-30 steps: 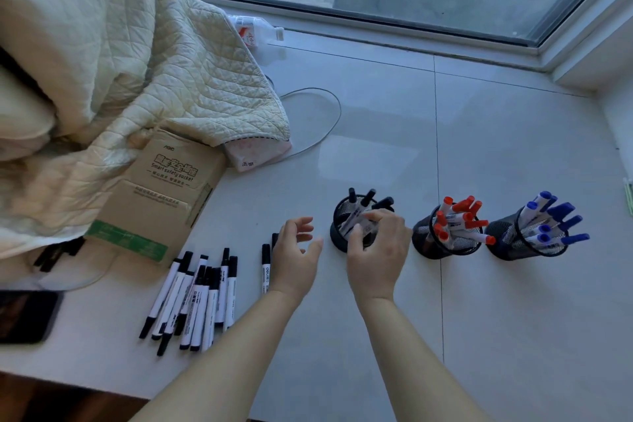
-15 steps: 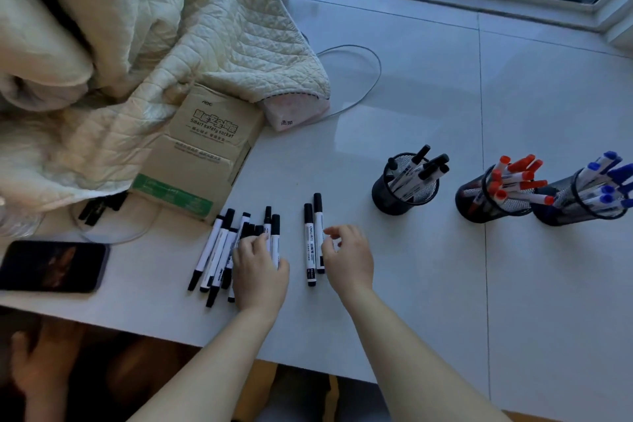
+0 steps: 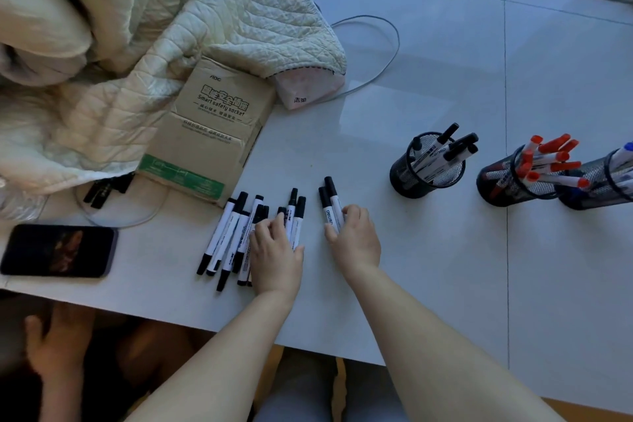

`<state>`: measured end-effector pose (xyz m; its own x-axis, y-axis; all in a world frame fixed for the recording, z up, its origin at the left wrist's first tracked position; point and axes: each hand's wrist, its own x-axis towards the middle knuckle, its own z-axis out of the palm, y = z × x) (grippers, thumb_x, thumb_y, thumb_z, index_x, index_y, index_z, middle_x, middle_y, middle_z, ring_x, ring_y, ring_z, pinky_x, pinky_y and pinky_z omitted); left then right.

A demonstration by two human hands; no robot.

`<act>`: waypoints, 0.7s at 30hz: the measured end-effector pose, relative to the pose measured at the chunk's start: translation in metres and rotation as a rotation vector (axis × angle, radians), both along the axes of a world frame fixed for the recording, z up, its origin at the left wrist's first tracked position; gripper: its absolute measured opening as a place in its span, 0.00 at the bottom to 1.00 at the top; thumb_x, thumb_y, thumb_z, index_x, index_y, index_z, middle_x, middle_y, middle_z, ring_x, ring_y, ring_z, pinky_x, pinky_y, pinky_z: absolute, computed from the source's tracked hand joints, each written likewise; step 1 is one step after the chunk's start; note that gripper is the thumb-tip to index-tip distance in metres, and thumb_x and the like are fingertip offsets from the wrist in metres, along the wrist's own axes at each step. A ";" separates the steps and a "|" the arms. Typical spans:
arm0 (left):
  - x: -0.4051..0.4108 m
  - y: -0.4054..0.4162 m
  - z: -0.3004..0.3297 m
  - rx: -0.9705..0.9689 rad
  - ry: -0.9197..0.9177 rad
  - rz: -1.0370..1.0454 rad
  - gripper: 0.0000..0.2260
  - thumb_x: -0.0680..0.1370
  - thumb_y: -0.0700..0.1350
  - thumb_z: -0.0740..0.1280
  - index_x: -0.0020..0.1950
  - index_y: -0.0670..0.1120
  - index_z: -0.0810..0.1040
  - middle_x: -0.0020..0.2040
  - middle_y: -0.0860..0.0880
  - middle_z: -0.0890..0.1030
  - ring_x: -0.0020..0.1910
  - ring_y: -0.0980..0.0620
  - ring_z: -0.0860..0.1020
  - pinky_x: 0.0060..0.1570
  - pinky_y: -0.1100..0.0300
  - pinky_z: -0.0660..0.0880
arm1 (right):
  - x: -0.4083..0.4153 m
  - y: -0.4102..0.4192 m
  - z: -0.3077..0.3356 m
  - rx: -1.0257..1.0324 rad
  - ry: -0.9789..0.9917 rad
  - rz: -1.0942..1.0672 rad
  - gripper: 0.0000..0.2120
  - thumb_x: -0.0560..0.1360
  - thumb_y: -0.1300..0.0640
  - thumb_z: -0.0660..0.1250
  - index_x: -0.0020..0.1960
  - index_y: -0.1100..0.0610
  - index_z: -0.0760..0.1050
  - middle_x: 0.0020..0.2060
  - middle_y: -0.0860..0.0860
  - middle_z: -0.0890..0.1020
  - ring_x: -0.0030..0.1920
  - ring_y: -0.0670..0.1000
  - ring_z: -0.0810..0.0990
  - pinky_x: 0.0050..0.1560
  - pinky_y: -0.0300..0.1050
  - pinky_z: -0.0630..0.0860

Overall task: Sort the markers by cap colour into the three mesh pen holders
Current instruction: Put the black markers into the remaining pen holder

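Several black-capped markers lie in a loose heap near the table's front edge. My left hand rests on the right side of that heap, fingers curled over a few markers. Two more black-capped markers lie side by side just right of the heap, and my right hand pinches their lower ends. Three black mesh holders stand in a row at the right: one with black-capped markers, one with red-capped markers, one with blue-capped markers, cut off by the frame's edge.
A cardboard box sits behind the heap under a quilted cream blanket. A dark phone lies at the front left. A thin cable loops behind the box. The white table's front edge runs below my wrists.
My right hand left the black-marker holder and came down to the two separate markers. My left hand moved onto the heap. The view tilted downward and closer.
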<state>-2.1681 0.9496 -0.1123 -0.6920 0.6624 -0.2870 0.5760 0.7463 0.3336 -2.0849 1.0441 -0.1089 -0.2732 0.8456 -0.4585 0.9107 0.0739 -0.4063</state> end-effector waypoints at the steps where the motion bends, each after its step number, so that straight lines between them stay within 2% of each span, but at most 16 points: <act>1: 0.001 0.000 -0.001 -0.007 -0.006 -0.004 0.29 0.75 0.48 0.67 0.72 0.44 0.61 0.64 0.44 0.66 0.62 0.48 0.67 0.62 0.58 0.66 | 0.003 0.000 0.000 0.012 -0.018 0.005 0.15 0.76 0.52 0.60 0.60 0.59 0.66 0.56 0.54 0.71 0.56 0.54 0.70 0.41 0.44 0.65; 6: 0.008 0.000 -0.005 -0.031 -0.017 -0.013 0.21 0.78 0.45 0.63 0.68 0.43 0.63 0.64 0.44 0.66 0.61 0.48 0.66 0.56 0.60 0.68 | 0.018 0.001 -0.004 0.036 -0.158 0.088 0.12 0.75 0.63 0.55 0.58 0.63 0.66 0.57 0.57 0.71 0.56 0.56 0.69 0.42 0.44 0.62; 11: 0.005 0.007 -0.004 -0.116 -0.012 -0.029 0.15 0.79 0.44 0.60 0.63 0.40 0.64 0.62 0.42 0.67 0.58 0.47 0.67 0.53 0.59 0.68 | 0.023 0.008 0.002 -0.024 -0.172 0.118 0.11 0.72 0.61 0.59 0.54 0.62 0.67 0.52 0.56 0.73 0.52 0.58 0.72 0.40 0.44 0.63; 12: 0.005 0.010 -0.003 -0.136 -0.016 -0.031 0.14 0.79 0.44 0.60 0.62 0.40 0.64 0.61 0.42 0.68 0.57 0.47 0.69 0.52 0.59 0.68 | 0.025 0.010 0.005 -0.055 -0.175 0.108 0.10 0.72 0.60 0.60 0.52 0.61 0.68 0.49 0.55 0.73 0.49 0.57 0.74 0.39 0.44 0.64; 14: 0.004 0.015 0.001 -0.175 -0.041 -0.036 0.11 0.79 0.42 0.59 0.59 0.39 0.65 0.58 0.42 0.71 0.53 0.46 0.71 0.47 0.58 0.69 | 0.031 0.012 0.009 -0.140 -0.209 0.074 0.03 0.70 0.60 0.61 0.41 0.57 0.68 0.38 0.51 0.73 0.37 0.54 0.73 0.32 0.42 0.64; 15: 0.004 0.018 0.004 -0.192 -0.061 -0.031 0.09 0.79 0.41 0.58 0.57 0.39 0.65 0.56 0.42 0.72 0.50 0.46 0.72 0.43 0.57 0.69 | 0.035 0.014 0.011 -0.195 -0.223 0.046 0.05 0.69 0.60 0.61 0.37 0.56 0.66 0.33 0.49 0.71 0.32 0.51 0.71 0.28 0.41 0.63; 17: 0.003 0.024 0.009 -0.212 -0.107 0.001 0.07 0.79 0.40 0.58 0.55 0.39 0.65 0.50 0.42 0.74 0.41 0.45 0.72 0.35 0.55 0.67 | 0.044 0.016 0.012 -0.312 -0.161 -0.069 0.05 0.69 0.61 0.59 0.35 0.55 0.65 0.31 0.49 0.71 0.29 0.50 0.71 0.27 0.39 0.65; 19: 0.003 0.030 0.011 -0.205 -0.168 0.024 0.06 0.78 0.40 0.58 0.53 0.40 0.64 0.44 0.43 0.73 0.36 0.46 0.71 0.31 0.57 0.65 | 0.050 0.020 0.018 -0.396 -0.029 -0.202 0.03 0.69 0.62 0.58 0.37 0.56 0.66 0.31 0.50 0.73 0.30 0.52 0.74 0.30 0.40 0.70; 21: 0.006 0.033 0.013 -0.191 -0.237 0.029 0.07 0.76 0.41 0.59 0.50 0.42 0.62 0.40 0.46 0.71 0.34 0.47 0.70 0.29 0.59 0.65 | 0.057 0.027 0.027 -0.387 0.036 -0.232 0.06 0.69 0.60 0.59 0.34 0.54 0.64 0.31 0.50 0.71 0.29 0.51 0.71 0.29 0.40 0.67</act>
